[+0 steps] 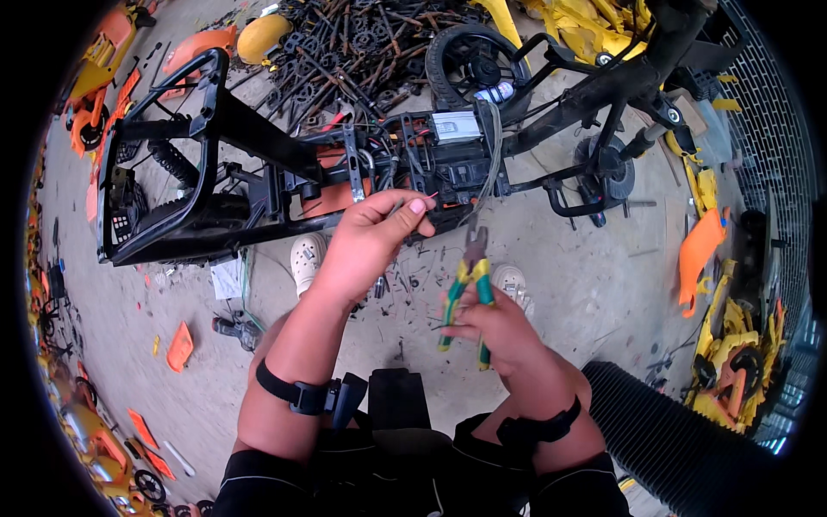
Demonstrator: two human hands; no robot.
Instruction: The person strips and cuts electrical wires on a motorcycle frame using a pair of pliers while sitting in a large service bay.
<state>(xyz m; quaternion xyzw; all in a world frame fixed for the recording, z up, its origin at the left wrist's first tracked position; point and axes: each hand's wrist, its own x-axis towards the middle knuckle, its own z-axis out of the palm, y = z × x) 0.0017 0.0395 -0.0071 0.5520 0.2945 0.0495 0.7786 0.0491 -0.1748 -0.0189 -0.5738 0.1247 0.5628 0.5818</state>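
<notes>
My left hand (372,234) is closed in a pinch on a thin wire (432,196), whose reddish end shows by the fingertips. In my right hand (506,332) is a pair of pliers (474,263) with green and yellow handles. The handles are spread apart and the jaws point away from me, just right of the left hand. Beyond both hands lies a black scooter frame (263,138). Its middle holds a silver box (456,127) and tangled wiring. A grey cable bundle (494,164) loops down close to the plier jaws.
A heap of dark metal parts (353,52) lies behind the frame, beside a wheel (469,73). A cordless drill (235,330) and an orange panel (179,346) lie at left. Yellow and orange panels (702,250) line the right. A black ribbed object (663,431) is near my right arm.
</notes>
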